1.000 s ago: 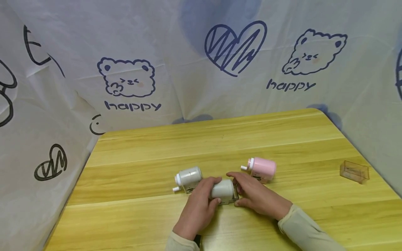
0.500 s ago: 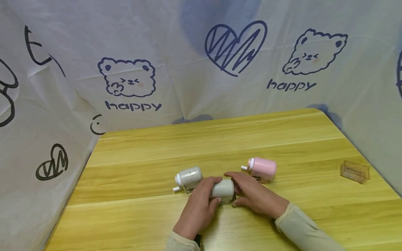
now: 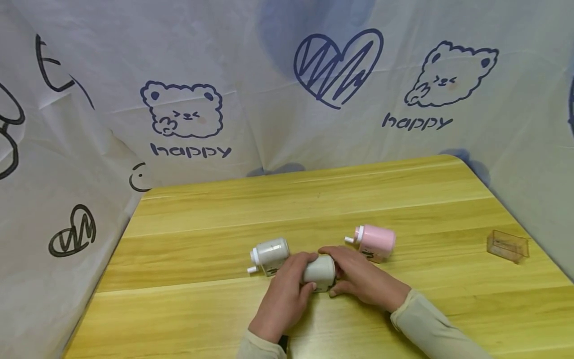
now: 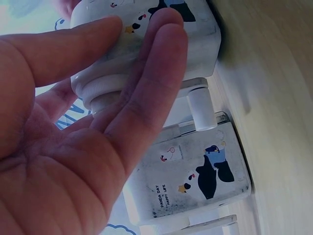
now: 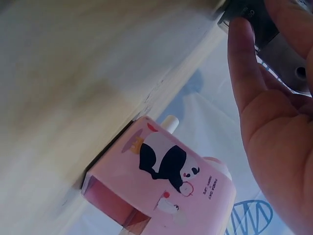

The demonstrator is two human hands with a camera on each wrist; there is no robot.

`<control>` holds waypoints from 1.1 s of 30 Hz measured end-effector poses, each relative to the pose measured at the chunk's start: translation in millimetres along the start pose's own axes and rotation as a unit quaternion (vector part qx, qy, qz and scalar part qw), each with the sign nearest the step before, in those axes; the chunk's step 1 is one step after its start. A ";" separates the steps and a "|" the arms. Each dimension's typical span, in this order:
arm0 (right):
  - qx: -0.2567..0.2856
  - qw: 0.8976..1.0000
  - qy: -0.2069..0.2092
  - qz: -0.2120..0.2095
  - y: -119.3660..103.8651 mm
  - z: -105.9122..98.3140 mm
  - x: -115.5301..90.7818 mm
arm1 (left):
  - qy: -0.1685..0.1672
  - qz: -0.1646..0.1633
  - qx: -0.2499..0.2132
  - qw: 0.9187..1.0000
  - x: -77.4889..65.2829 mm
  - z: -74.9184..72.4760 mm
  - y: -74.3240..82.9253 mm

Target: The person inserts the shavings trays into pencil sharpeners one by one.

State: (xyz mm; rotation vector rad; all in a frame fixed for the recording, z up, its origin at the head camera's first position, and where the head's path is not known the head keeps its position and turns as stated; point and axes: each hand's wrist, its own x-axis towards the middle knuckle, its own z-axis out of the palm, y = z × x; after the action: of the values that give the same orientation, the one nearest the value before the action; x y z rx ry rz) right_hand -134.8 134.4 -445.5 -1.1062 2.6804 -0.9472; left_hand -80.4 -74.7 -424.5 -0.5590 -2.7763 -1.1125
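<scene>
Near the table's middle lies a grey-white crank pencil sharpener (image 3: 319, 269), between both hands. My left hand (image 3: 281, 299) holds its left end, thumb on the near side and fingers over the far side. My right hand (image 3: 365, 279) spans its right end, fingertips on the far side and thumb on the near side. In the right wrist view, the end face (image 5: 286, 61) is dark with a round hole. The left wrist view shows the panda-printed side of this sharpener (image 4: 200, 44) and its white crank handle (image 4: 201, 108). The hands hide parts of both ends.
Just left of the left hand sits a second grey-white sharpener (image 3: 272, 250). A pink panda sharpener (image 3: 378, 239) stands behind the right hand, with a recess (image 5: 110, 196) at its lower end. A small clear brown box (image 3: 507, 246) lies near the table's right edge.
My right hand has shifted slightly left against the sharpener's end. The dark part that stuck out there is no longer seen between hand and body. The left hand holds still.
</scene>
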 end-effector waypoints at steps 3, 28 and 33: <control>0.003 1.000 -0.001 0.001 -0.3 1.3 2.1 | -0.001 0.001 0.001 1.000 0.2 0.2 -0.6; 0.028 0.995 0.087 0.043 17.4 -84.1 -52.4 | 0.042 0.006 0.009 0.999 23.9 16.2 -12.3; -0.084 0.964 0.172 0.183 51.0 -131.4 -86.7 | 0.034 -0.020 0.010 0.999 26.7 18.0 -13.1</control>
State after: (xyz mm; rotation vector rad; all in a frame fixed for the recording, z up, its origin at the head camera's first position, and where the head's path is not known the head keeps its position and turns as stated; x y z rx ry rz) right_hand -142.2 287.0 -382.0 -0.4620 3.1373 -0.9271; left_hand -109.2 -63.2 -440.1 -0.4568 -2.7487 -1.0905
